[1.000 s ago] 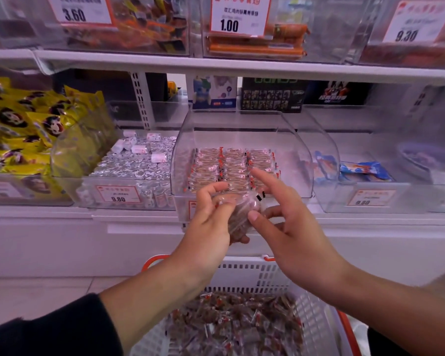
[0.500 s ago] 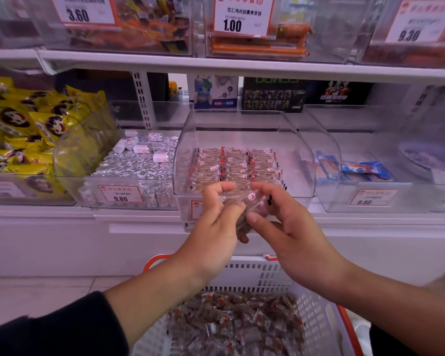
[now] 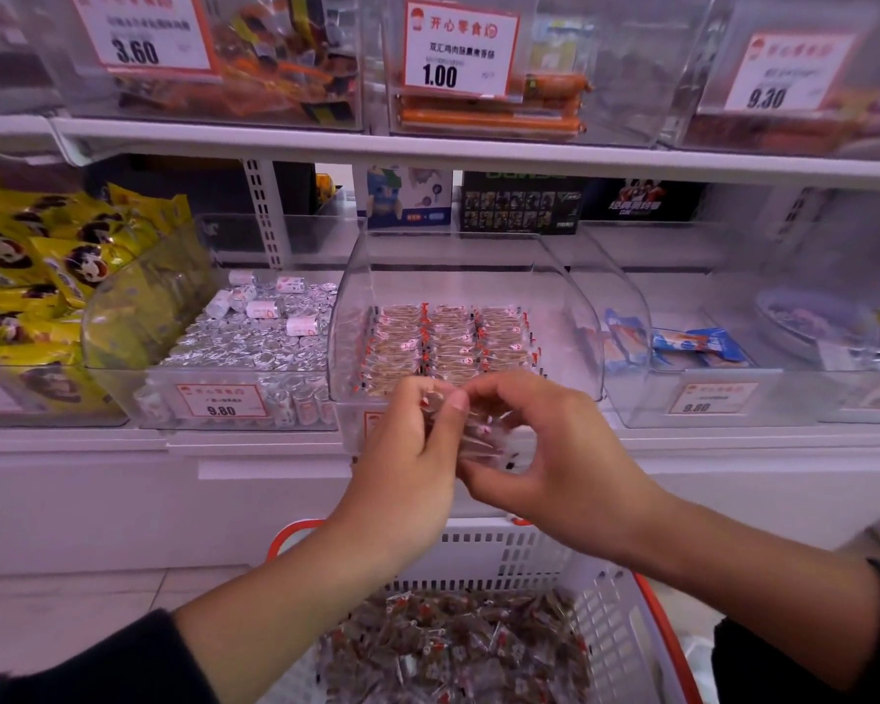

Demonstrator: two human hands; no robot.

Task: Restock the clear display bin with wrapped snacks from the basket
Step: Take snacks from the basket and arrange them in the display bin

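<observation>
Left hand (image 3: 402, 459) & right hand (image 3: 544, 449) both pinch a small stack of wrapped snacks (image 3: 478, 431) at front lip of clear bin (image 3: 458, 256), basket (image 3: 616, 622) directly below.

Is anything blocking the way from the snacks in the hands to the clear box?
Nothing visible does. The clear-wrapped brown snacks sit just before the clear plastic display bin, whose front opening is uncovered.

Glossy clear plastic bin (image 3: 570, 297), white plastic basket (image 3: 616, 617), prob. cellophane-wrapped snacks (image 3: 458, 647)
</observation>
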